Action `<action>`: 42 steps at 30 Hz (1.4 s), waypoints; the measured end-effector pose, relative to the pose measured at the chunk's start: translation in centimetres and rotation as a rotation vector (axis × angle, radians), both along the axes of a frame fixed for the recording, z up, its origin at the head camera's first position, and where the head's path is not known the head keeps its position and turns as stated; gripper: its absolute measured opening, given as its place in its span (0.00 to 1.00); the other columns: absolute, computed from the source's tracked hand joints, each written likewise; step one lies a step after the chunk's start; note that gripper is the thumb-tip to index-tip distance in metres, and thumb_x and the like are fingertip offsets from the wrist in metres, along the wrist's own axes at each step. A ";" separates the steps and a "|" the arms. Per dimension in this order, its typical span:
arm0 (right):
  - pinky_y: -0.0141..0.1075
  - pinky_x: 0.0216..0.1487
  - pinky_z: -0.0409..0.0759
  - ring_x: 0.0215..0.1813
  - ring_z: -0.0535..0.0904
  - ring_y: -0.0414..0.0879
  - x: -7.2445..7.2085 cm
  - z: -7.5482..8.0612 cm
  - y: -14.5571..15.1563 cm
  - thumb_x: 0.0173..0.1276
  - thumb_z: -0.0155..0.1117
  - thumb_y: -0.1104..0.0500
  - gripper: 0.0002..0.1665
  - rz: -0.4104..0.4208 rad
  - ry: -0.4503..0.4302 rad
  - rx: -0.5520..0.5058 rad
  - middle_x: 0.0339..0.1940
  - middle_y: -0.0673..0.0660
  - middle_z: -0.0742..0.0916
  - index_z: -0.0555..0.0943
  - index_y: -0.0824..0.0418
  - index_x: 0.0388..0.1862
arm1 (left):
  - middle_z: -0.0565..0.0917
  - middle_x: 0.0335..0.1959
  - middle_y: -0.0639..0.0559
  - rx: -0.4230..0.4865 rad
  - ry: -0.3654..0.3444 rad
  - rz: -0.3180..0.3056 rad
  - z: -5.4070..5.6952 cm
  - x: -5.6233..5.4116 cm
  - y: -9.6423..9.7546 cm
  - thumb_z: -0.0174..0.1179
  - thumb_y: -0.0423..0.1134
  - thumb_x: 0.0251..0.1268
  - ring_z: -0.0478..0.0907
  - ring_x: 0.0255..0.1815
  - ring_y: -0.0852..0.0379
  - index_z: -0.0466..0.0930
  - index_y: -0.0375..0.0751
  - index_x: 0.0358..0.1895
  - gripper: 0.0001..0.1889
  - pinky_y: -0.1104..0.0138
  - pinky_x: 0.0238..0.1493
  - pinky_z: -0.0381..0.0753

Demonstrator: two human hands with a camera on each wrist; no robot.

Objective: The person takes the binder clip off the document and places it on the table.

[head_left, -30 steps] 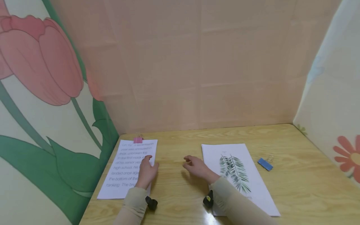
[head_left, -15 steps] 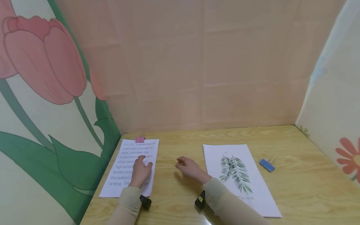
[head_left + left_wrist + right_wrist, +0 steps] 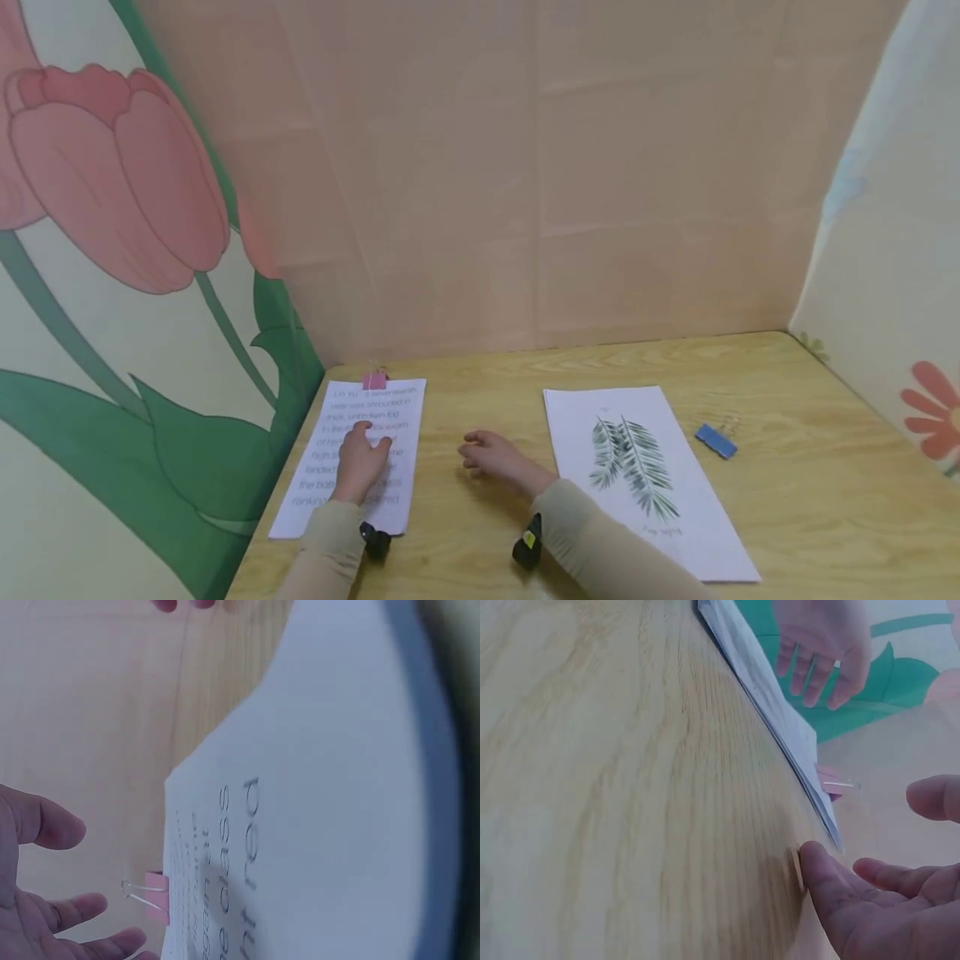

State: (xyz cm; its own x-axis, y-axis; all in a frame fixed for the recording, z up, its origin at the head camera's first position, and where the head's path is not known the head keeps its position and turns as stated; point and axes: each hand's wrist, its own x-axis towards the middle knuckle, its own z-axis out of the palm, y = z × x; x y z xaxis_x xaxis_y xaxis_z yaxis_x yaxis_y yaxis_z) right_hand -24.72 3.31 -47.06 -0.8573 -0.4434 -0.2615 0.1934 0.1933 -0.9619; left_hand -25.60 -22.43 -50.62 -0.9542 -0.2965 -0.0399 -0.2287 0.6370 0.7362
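A text-printed stack of paper (image 3: 399, 483) lies at the table's left, with a pink binder clip (image 3: 374, 381) gripping its top edge. Over the text hovers my left hand (image 3: 360, 465), fingers relaxed and thumb apart; the right wrist view shows it raised above the paper. My right hand (image 3: 497, 458) is low over the bare wood between the two stacks, its fingers slightly bent with nothing in them. To the right of that hand lies another stack of paper (image 3: 675, 467), printed with palm leaves and partly covered by my right sleeve.
A blue binder clip (image 3: 716, 442) lies on the table (image 3: 825, 500) to the right of the palm-leaf stack. A pinkish covering (image 3: 525, 167) hangs behind the table. Flower-painted walls stand at the left and right.
My left hand has moved left, from the stack's right edge to over its text. The right hand has shifted a little left, away from the palm-leaf stack. The view has tilted slightly.
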 end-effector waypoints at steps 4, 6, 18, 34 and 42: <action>0.49 0.56 0.82 0.55 0.83 0.60 -1.8 -4.1 -2.1 0.81 0.53 0.61 0.28 -0.131 -0.005 0.094 0.57 0.70 0.83 0.66 0.77 0.71 | 0.68 0.66 0.24 0.006 -0.049 0.025 0.0 -0.2 -0.6 0.52 0.42 0.75 0.67 0.67 0.29 0.60 0.25 0.73 0.31 0.40 0.68 0.66; 0.46 0.56 0.82 0.56 0.83 0.59 -2.0 -4.6 -1.7 0.81 0.54 0.60 0.30 -0.088 -0.005 0.054 0.59 0.71 0.82 0.65 0.78 0.72 | 0.68 0.66 0.24 0.013 -0.062 0.042 0.2 -0.3 -0.9 0.52 0.42 0.76 0.67 0.67 0.29 0.60 0.26 0.73 0.31 0.41 0.67 0.67; 0.47 0.60 0.80 0.59 0.81 0.58 -1.4 -3.9 -2.1 0.78 0.56 0.61 0.31 -0.037 -0.112 -0.069 0.62 0.69 0.81 0.65 0.78 0.72 | 0.69 0.63 0.24 -0.056 -0.042 0.072 -0.6 0.0 -1.9 0.53 0.42 0.74 0.68 0.63 0.28 0.62 0.24 0.72 0.31 0.39 0.64 0.68; 0.46 0.60 0.81 0.57 0.81 0.58 -1.7 -4.3 -3.0 0.76 0.57 0.63 0.34 -0.024 -0.155 -0.169 0.62 0.72 0.79 0.61 0.82 0.73 | 0.66 0.68 0.25 -0.068 -0.131 0.043 -0.2 0.0 -3.2 0.50 0.46 0.76 0.65 0.67 0.27 0.56 0.27 0.76 0.34 0.33 0.68 0.56; 0.47 0.59 0.81 0.56 0.82 0.57 -1.6 -4.7 -3.3 0.76 0.57 0.64 0.34 -0.009 -0.156 -0.186 0.61 0.72 0.80 0.61 0.82 0.73 | 0.65 0.68 0.23 -0.039 -0.132 0.059 -0.2 0.0 -4.0 0.50 0.46 0.76 0.63 0.68 0.25 0.54 0.27 0.77 0.35 0.33 0.67 0.58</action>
State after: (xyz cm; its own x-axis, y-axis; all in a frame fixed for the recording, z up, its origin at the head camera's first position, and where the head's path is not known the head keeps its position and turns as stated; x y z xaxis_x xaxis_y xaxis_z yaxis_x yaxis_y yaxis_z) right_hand -26.28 -0.03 -51.73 -0.8172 -0.4887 -0.3056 0.3433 0.0132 -0.9391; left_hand -25.62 -26.48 -50.82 -0.9222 -0.3558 -0.1513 -0.3599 0.6470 0.6722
